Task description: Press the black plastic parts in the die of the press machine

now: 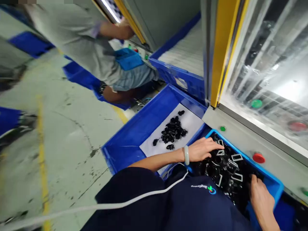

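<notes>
A bright blue bin (276, 186) sits against my front, filled with small black plastic parts (231, 184), several with pale rectangular frames. My left hand (202, 149), with a pale bangle at its wrist, reaches over the bin's left end. Its index finger is stretched out over the parts, and its fingers are apart with nothing visibly held. At the right end of the bin, my right hand (261, 195) is curled down among the black parts. Its fingertips are hidden, so what it grips cannot be made out.
Left of the bin, a large blue crate (130, 134) holds a white sheet (152, 146) with loose black parts. A machine ledge with a red button (258, 157) and green button (222, 128) runs behind. Another person (96, 54) works nearby. A white cable (134, 199) crosses my front.
</notes>
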`<state>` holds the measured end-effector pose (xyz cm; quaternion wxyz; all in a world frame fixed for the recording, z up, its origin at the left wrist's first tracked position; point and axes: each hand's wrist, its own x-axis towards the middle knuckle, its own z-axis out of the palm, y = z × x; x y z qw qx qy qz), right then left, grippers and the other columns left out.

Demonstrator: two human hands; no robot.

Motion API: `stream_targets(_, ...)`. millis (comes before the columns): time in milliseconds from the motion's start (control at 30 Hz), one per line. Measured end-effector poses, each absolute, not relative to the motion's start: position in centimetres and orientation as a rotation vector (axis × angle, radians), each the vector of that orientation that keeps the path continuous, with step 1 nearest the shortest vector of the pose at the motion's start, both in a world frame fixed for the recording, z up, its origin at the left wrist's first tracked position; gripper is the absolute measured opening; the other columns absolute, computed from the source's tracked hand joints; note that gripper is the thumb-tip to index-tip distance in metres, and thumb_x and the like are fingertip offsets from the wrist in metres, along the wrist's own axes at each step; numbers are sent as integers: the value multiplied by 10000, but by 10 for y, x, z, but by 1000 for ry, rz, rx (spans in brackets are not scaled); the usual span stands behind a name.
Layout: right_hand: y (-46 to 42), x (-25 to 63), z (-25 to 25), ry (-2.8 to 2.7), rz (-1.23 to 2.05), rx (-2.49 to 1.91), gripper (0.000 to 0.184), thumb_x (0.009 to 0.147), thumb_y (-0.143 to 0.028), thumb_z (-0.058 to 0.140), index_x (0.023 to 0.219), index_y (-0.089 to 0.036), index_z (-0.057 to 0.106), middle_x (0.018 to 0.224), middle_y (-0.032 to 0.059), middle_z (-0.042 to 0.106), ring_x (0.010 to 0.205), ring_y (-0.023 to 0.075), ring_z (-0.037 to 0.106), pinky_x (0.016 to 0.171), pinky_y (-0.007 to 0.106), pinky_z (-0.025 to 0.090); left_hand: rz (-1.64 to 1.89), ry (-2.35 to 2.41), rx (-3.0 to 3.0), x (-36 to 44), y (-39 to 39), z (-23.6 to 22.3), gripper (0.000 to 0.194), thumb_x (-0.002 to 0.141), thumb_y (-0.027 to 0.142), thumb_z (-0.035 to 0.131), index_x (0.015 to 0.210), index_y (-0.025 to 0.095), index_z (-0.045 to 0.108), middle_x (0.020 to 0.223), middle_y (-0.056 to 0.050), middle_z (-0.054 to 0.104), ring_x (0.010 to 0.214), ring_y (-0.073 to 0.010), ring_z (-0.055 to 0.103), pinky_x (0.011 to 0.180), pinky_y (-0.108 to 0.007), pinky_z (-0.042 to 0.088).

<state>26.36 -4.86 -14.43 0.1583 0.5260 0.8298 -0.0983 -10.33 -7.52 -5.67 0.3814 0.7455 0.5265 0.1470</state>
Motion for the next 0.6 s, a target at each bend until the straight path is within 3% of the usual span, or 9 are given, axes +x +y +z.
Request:
stream_targets(100,-50,255,-125,2289,-400,1589,329,1009,-151,377,1201,-159,644,1078,146,724,1039,277,731,645,323,508,503,1379,1807,-104,-80,-57,537,961,121,646,1482,211,552,1387,-113,688,1268,-307,601,1096,-511,445)
stream_targets(200,-49,255,-109,2262,-574,1760,265,1040,-221,411,1172,-208,640,1114,98,745,1025,246,731,691,314,519,787,1330,1515,-106,-84,-51,542,938,207,729,1454,219,565,1400,-126,673,1290,-295,611,1142,-509,449)
stream_targets(300,-46,254,-88,2343,-788,1973,224,1042,-336,498,1149,-232,665,1096,73,759,947,238,734,736,342,553,986,1168,1014,-104,-79,-42,479,934,343,777,1362,214,605,1322,-124,705,1181,-253,697,1060,-422,544)
stream_targets(400,-40,240,-55,2525,-1118,2203,239,1014,-431,613,1109,-229,699,1067,71,751,944,223,720,828,371,594,1024,1005,651,-91,-65,-39,429,942,448,769,1266,189,663,1198,-109,747,999,-229,750,948,-411,606)
stream_targets(600,-24,187,7,2486,-1903,2330,207,932,-394,768,1047,-227,724,973,29,738,774,141,685,684,279,613,1083,1024,763,-51,-34,-35,373,859,475,857,1052,161,797,1150,-93,753,1015,-211,709,912,-341,605)
